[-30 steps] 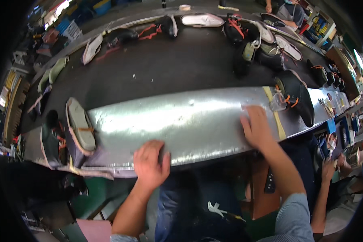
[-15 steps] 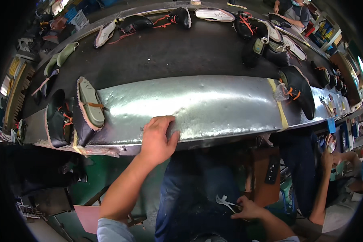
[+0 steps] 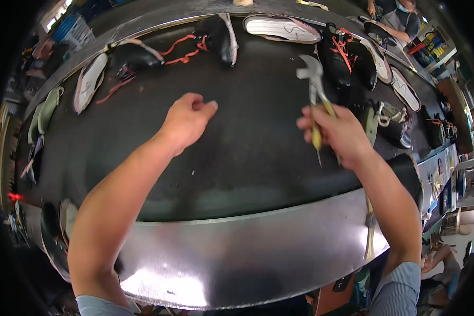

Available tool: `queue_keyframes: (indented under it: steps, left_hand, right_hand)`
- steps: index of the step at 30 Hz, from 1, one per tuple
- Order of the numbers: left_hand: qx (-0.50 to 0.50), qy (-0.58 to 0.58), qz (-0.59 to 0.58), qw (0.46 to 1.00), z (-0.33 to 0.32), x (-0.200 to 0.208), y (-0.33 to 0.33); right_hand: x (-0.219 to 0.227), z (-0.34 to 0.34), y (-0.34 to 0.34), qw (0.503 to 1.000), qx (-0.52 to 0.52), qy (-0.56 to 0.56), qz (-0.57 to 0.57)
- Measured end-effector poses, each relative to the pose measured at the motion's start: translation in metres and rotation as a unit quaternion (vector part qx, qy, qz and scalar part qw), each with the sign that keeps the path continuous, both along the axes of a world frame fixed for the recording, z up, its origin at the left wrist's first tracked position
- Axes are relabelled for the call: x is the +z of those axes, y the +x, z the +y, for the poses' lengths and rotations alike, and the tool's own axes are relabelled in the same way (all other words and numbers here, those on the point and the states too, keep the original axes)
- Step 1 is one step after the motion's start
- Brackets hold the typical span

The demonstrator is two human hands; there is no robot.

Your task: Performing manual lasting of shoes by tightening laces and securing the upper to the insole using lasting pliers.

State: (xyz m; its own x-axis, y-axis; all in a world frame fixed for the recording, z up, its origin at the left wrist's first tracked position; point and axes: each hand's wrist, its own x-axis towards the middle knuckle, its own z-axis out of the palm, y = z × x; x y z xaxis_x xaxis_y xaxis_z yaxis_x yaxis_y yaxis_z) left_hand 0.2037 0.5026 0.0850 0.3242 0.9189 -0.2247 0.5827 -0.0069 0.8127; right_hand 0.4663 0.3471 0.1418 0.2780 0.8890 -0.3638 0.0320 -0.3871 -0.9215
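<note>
My right hand [image 3: 338, 130] grips lasting pliers [image 3: 314, 87] with a curved metal head and yellow handles, raised above the dark work surface [image 3: 237, 158]. The pliers' head points away from me, close to a black shoe [image 3: 336, 60] with orange laces. Over the left-middle of the surface is my left hand [image 3: 188, 122]. Its fingers are loosely bent, thumb apart from the forefinger, and nothing shows in it. Beyond it lie another black shoe [image 3: 216, 38], its orange lace [image 3: 183, 52] trailing, and a white-soled piece [image 3: 282, 28].
A metal ledge [image 3: 237, 253] runs along the near edge. Several shoes and soles line the far side, including a pale sole [image 3: 90, 81] and green pieces [image 3: 48, 110] at left. A shoe [image 3: 52, 231] stands near left. Another person [image 3: 397, 23] works at far right.
My left hand has left the metal ledge and reached out over the dark surface. My right hand has risen from below the ledge with the pliers. The view has shifted farther forward.
</note>
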Motion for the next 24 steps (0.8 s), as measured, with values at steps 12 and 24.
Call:
queue_keyframes:
  steps: [12,24]
  left_hand:
    - [0.072,0.054,0.061,0.994,0.126,-0.012,0.104]
    - [0.249,0.069,-0.044,0.965,-0.235,0.118,-0.271]
  right_hand:
    - [-0.039,0.238,0.130,0.998,-0.011,-0.052,0.033]
    - [-0.024,0.161,0.052,0.999,-0.035,0.032,-0.018]
